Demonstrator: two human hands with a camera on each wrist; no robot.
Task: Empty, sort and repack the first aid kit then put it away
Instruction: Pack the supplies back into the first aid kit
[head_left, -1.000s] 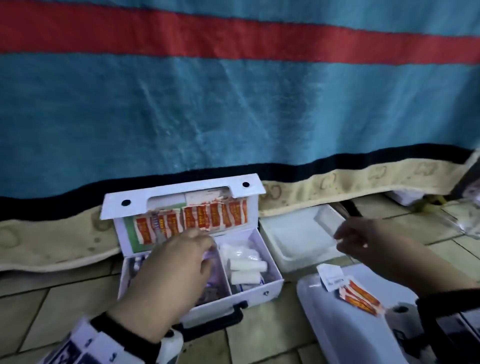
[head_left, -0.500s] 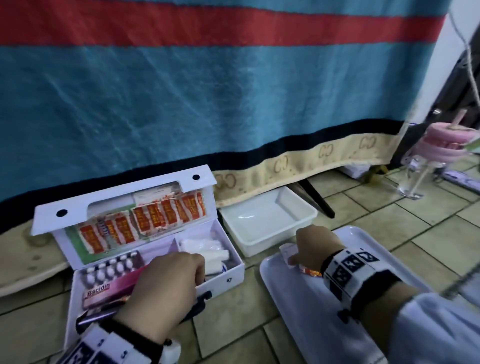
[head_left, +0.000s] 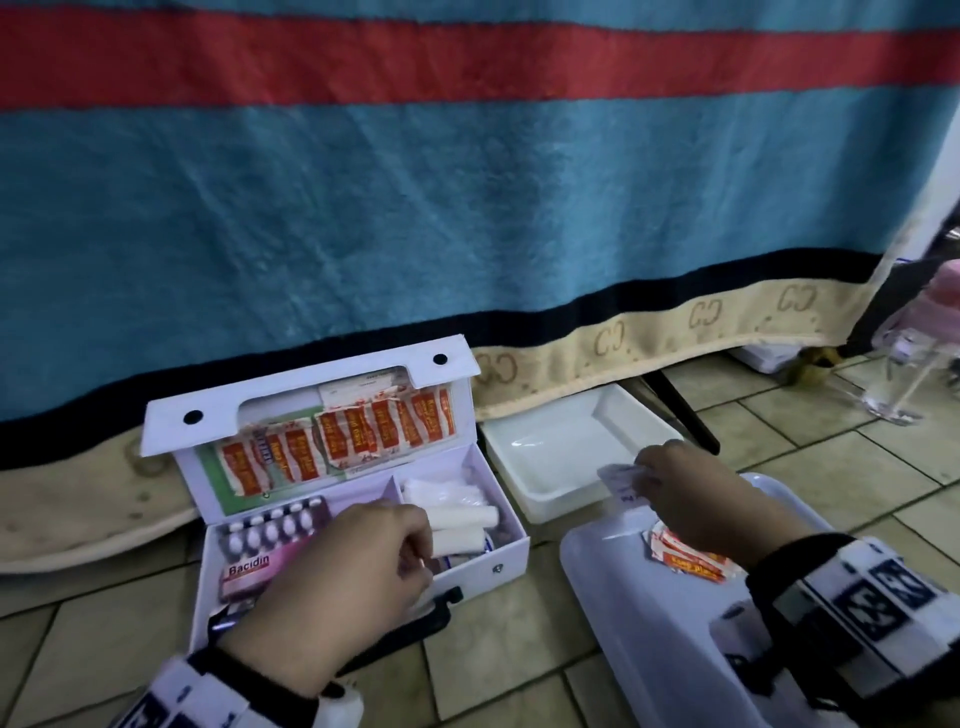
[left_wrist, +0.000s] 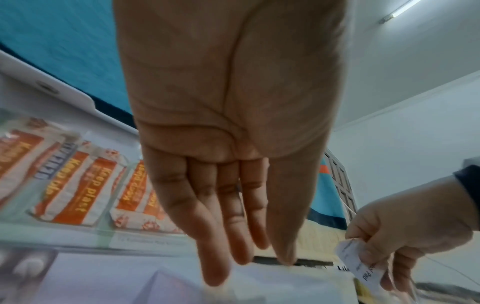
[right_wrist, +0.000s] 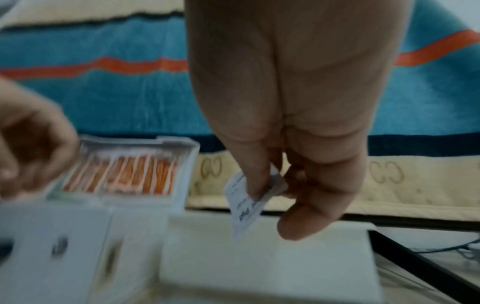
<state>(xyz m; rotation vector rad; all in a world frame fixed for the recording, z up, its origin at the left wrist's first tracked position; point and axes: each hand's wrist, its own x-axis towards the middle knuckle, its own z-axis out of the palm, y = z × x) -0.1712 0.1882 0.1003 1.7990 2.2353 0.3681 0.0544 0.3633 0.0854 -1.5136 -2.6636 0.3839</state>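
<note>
The right hand's (head_left: 696, 499) fingers (right_wrist: 249, 164) pinch a small white pad sachet (right_wrist: 246, 207); just below them a few orange plasters (head_left: 685, 558) lie on the flat white tray (head_left: 613, 623). The left hand's (head_left: 337, 577) fingers (left_wrist: 221, 226) look straight and together in the wrist view, reaching into the open first aid kit (head_left: 488, 564) and holding nothing visible. Emptying looks barely begun: beyond these fingers remain gauze rolls (head_left: 462, 519), a pill blister (head_left: 270, 530), a pink Bacidin box (head_left: 249, 574) and lid plasters (head_left: 363, 441). The deeper white tub (head_left: 545, 499) holds nothing.
</note>
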